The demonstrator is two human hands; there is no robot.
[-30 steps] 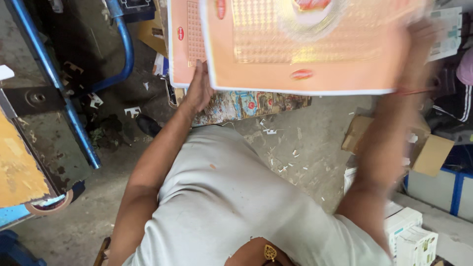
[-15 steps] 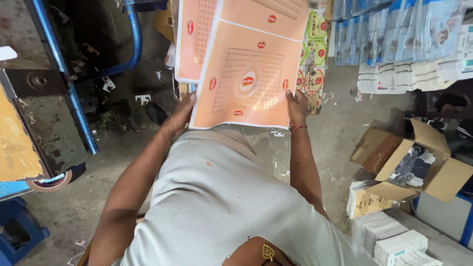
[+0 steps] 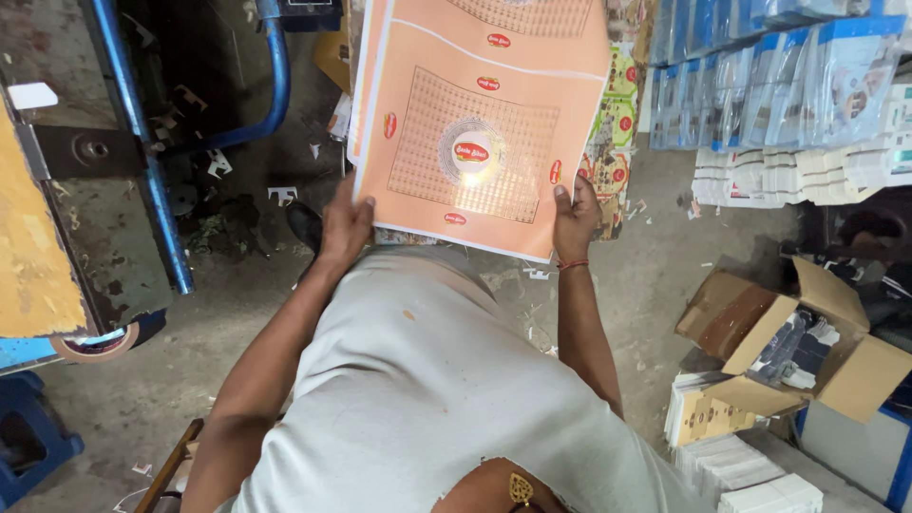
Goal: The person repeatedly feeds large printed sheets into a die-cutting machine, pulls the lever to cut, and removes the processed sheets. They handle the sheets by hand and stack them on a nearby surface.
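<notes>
Both bare arms are extended forward from the shoulders towards twelve o'clock, the elbows only slightly bent and the forearms running nearly parallel. The left hand [image 3: 344,224] is seen at about eleven o'clock, its back turned upward, the fingers closed round an edge and the thumb laid on top in a firm pinch. The right hand [image 3: 574,215] is held at about one o'clock, level with the left, its fingers curled under and its thumb pressed on top, and a thin red thread [image 3: 571,265] is worn round its wrist.
</notes>
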